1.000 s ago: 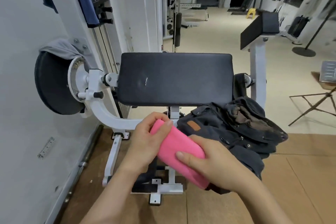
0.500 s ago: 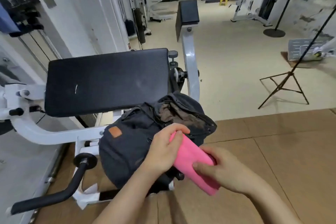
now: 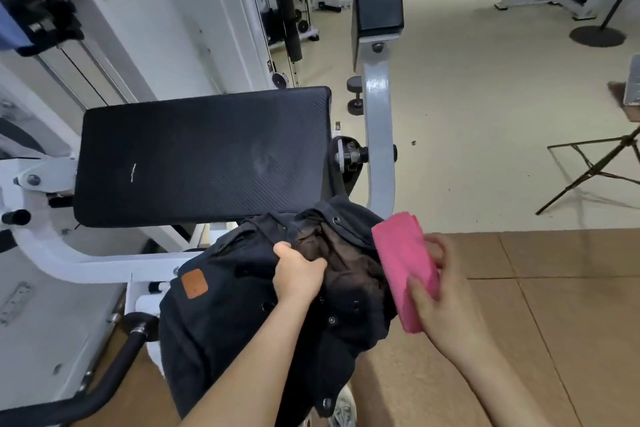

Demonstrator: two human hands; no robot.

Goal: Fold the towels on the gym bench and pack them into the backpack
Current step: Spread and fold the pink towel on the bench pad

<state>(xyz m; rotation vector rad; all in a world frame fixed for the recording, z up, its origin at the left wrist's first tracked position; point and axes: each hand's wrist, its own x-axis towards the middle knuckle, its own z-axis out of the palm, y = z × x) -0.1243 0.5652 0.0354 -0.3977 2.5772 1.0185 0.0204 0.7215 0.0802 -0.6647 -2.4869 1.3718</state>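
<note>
Two bare forearms enter the view from the lower edge, the left one from about 6 o'clock and the right one from about 5 o'clock. No sleeve, cuff, watch, band or ring shows on either arm as far as the frame reaches. The left hand is seen from the back, knuckles and thumb visible, with no glove. The right hand is likewise ungloved, its fingertips showing short, plain nails. At 6 o'clock, between the two forearms, part of a shoe shows, light grey with pale laces.
</note>
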